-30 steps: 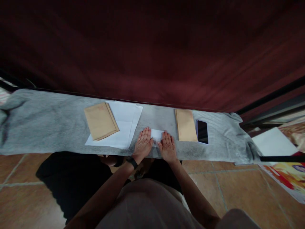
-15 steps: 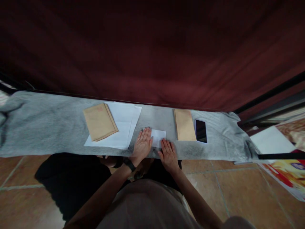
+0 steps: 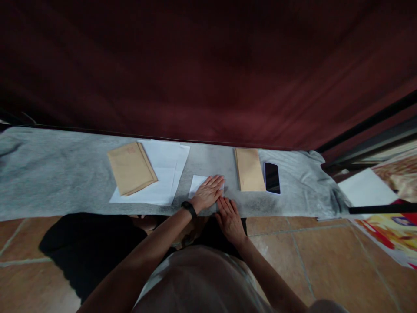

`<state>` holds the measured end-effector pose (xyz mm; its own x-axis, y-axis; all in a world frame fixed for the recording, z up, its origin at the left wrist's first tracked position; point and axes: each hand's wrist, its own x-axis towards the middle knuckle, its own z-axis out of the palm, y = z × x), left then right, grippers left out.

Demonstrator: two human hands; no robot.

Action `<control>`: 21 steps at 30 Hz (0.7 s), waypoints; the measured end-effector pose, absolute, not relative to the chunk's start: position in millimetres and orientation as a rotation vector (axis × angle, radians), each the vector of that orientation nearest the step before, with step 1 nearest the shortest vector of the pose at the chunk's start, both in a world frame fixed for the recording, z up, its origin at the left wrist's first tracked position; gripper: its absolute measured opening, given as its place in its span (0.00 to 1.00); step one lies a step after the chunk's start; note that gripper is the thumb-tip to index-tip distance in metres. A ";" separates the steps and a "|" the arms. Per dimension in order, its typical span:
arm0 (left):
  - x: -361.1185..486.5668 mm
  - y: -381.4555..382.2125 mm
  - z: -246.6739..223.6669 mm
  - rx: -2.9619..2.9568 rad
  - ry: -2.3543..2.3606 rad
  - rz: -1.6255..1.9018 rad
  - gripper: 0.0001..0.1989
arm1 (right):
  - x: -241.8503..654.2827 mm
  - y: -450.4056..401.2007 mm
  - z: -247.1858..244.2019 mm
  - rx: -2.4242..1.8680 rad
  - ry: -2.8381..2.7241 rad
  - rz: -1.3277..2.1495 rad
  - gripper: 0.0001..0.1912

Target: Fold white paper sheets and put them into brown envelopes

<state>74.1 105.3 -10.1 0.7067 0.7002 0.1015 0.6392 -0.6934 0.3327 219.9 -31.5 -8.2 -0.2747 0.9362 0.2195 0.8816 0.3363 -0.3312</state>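
A small folded white paper lies on the grey cloth in front of me. My left hand, with a black band at the wrist, rests flat across its right part, fingers stretched out and hiding much of it. My right hand lies flat beside it at the cloth's near edge, fingertips close to the paper's lower right corner; whether they touch it I cannot tell. Neither hand grasps anything.
Brown envelopes lie on large white sheets to the left. To the right are more brown envelopes and a phone. Grey cloth covers the narrow table. A dark red curtain hangs behind.
My left hand has slid right across the folded paper, from its left edge to its right part. My right hand stays near the paper's right corner. The view has shifted slightly.
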 end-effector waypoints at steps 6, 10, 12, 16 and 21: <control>70.0 101.7 -11.9 2.688 1.031 0.326 0.27 | 219.0 -36.4 -7.3 -1.637 -2.208 0.223 0.28; 56.2 81.9 -8.4 2.707 0.984 0.310 0.26 | 219.9 -38.4 -8.6 -1.649 -2.180 0.223 0.26; 48.4 70.9 -5.4 2.715 0.977 0.307 0.25 | 221.3 -38.3 -8.9 -1.639 -2.173 0.231 0.25; 34.4 51.3 -0.4 2.729 0.986 0.308 0.25 | 225.2 -37.1 -7.4 -1.600 -2.183 0.273 0.25; 19.6 32.8 0.6 2.725 1.022 0.316 0.26 | 230.7 -28.1 -5.7 -1.569 -2.111 0.327 0.22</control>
<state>19.6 32.8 0.6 0.7362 0.6653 0.1243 0.6194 -0.7363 0.2722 230.7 -28.1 -5.7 -0.2226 0.9454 0.2382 0.8290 0.3121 -0.4641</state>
